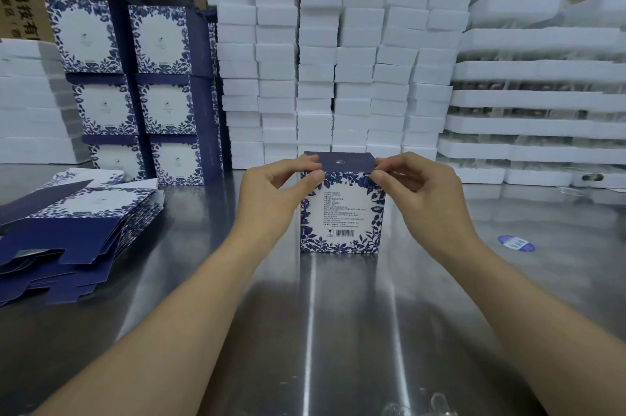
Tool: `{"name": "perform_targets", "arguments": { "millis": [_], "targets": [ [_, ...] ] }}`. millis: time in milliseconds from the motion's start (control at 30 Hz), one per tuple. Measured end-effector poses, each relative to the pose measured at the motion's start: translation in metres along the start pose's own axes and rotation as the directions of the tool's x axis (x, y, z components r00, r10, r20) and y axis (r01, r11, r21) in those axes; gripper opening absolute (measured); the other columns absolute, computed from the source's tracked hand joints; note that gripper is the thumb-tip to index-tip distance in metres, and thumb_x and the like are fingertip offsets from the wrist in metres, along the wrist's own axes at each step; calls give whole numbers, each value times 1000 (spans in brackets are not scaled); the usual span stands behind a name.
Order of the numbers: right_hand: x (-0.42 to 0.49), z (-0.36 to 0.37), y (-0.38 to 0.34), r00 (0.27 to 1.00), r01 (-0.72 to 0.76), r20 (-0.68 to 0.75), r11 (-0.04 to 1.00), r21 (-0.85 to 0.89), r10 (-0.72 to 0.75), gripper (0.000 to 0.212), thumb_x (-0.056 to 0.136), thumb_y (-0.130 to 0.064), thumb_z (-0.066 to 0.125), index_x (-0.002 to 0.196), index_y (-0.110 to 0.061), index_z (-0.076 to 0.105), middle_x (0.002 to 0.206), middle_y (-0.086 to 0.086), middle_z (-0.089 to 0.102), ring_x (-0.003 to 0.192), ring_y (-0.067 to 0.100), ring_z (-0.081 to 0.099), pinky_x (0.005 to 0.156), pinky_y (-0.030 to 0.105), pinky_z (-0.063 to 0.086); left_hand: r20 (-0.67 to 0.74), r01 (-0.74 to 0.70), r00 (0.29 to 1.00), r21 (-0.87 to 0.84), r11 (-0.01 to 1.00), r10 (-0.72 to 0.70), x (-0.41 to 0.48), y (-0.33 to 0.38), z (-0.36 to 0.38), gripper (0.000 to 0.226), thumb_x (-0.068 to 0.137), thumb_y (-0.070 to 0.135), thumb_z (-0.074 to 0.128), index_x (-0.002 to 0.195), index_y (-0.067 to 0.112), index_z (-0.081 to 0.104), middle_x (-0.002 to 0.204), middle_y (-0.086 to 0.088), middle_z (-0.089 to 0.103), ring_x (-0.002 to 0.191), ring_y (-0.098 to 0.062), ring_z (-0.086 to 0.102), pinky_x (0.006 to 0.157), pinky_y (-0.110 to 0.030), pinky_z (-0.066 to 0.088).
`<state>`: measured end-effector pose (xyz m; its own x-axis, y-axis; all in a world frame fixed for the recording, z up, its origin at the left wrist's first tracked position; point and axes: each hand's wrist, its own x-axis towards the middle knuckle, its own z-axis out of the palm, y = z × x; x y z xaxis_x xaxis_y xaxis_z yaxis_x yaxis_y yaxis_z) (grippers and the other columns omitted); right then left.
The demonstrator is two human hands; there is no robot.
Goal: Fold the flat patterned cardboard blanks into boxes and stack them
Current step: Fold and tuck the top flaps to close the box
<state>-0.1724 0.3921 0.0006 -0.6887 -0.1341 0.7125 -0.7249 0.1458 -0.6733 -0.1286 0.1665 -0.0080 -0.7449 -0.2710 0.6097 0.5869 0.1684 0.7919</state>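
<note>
A blue-and-white floral box [342,212] stands upright on the steel table [338,314], its printed text and barcode side facing me. My left hand [274,192] pinches the left end of its dark blue top flap, and my right hand [416,192] pinches the right end. A pile of flat patterned blanks [74,232] lies at the left of the table. Folded boxes [142,90] are stacked in two columns at the back left, their dark flaps up.
Tall stacks of white foam blocks [338,76] stand right behind the box. Layered white foam trays [535,103] fill the back right, and more foam sits at the far left. A round blue sticker [516,242] lies on the table to the right. Brown cartons form the backdrop.
</note>
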Motion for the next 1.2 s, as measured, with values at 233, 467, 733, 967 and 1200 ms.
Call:
{"name": "perform_targets", "arguments": {
  "millis": [233, 467, 733, 967, 1200],
  "targets": [
    [0, -2, 5, 999, -41, -1, 999, 31, 41, 5, 96, -19, 78, 95, -24, 80, 94, -10, 80, 89, 13, 78, 89, 43, 64, -40, 47, 998, -59, 997, -49, 0, 1, -1, 13, 88, 14, 85, 94, 25, 86, 115, 10, 80, 110, -4, 74, 97, -27, 57],
    [2, 0, 4, 997, -66, -41, 997, 48, 68, 4, 96, -22, 78, 93, -21, 80, 90, -11, 80, 88, 11, 77, 88, 42, 64, -86, 83, 992, -129, 988, -95, 0, -2, 2, 8, 89, 19, 85, 88, 27, 86, 103, 11, 82, 92, -1, 75, 82, -16, 57],
    [0, 4, -1, 993, -39, -109, 995, 93, 49, 36, 96, -7, 73, 119, -35, 68, 123, -17, 68, 101, -3, 71, 82, 13, 56, -76, -69, 995, 0, 998, 69, -7, 5, 21, 58, 91, -6, 73, 130, 35, 65, 141, 10, 58, 117, 2, 67, 79, -16, 58],
    [-12, 8, 15, 994, 6, 109, 964, -266, 24, 85, 96, 1, 68, 150, -59, 41, 146, -20, 41, 93, 9, 71, 87, 27, 60, 127, -153, 985, 383, 911, 112, -14, -15, 18, 89, 90, -5, 66, 155, 51, 42, 156, 20, 28, 126, -2, 54, 86, -24, 61],
    [-21, 11, 30, 986, 23, 161, 905, -426, 50, 70, 98, -15, 69, 155, -45, 43, 151, -12, 41, 106, 14, 65, 99, 43, 56, 187, -201, 976, 602, 773, 108, -17, -29, 14, 39, 93, 25, 72, 126, 45, 67, 160, 25, 29, 127, -5, 56, 97, -34, 55]
  ]
}}
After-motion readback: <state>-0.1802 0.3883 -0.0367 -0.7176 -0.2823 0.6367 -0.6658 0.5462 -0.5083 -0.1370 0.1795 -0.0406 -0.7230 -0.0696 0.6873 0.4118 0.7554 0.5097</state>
